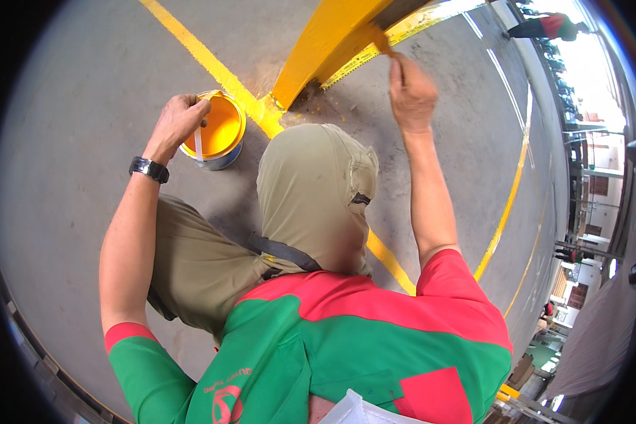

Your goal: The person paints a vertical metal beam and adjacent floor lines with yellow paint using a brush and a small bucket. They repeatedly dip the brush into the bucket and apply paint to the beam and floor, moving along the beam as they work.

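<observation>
My left hand [180, 121] is closed at the rim of a paint bucket [222, 160] on the floor, gripping a pale handle strip [198, 143]. Bright yellow-orange paint [223, 126] fills the bucket. Out to the right, my right hand [413, 92] is wrapped round a paintbrush [381, 42]. The brush end meets the side of a yellow post [318, 46]; its bristles blend with the yellow there. My bent knee [314, 177] in khaki trousers lies between the two arms.
Yellow lines [198, 53] run over the grey concrete floor [85, 92]. A yellow strip with dark print [410, 27] stretches behind the post. Paint spots and dirt lie around the post's foot. Far right, a person [551, 27] in red and dark clothing stands in the distance.
</observation>
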The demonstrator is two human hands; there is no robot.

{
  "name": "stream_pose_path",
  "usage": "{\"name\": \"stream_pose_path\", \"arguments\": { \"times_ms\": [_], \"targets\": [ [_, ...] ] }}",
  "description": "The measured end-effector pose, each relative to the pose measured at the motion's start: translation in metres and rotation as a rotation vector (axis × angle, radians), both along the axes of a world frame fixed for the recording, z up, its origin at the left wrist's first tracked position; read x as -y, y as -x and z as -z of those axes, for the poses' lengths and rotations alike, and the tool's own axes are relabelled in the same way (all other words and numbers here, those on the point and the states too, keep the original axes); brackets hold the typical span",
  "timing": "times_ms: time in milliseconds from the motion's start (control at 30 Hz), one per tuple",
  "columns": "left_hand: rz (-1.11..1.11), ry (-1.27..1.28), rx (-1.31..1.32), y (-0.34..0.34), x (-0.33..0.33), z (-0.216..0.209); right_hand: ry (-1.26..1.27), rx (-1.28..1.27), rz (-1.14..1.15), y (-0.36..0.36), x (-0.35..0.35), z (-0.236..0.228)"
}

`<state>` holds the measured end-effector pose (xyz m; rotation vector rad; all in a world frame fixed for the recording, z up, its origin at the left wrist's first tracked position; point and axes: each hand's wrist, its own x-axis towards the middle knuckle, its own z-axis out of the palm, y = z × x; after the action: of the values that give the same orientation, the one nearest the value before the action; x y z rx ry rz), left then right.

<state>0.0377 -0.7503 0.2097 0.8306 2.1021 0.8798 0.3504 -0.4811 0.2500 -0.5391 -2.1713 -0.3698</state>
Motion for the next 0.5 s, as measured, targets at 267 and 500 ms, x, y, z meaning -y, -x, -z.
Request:
{"name": "stream_pose_path", "arguments": {
  "times_ms": [267,500],
  "targets": [
    [-0.067,-0.154,0.046,-0.012,-0.004,-0.012,-0.037,0.025,0.088,0.004,0.002,-0.038],
    [-0.031,-0.210,0.059,-0.019,-0.009,-0.024,0.069,0.181,0.028,0.012,0.005,-0.027]
  ]
}}
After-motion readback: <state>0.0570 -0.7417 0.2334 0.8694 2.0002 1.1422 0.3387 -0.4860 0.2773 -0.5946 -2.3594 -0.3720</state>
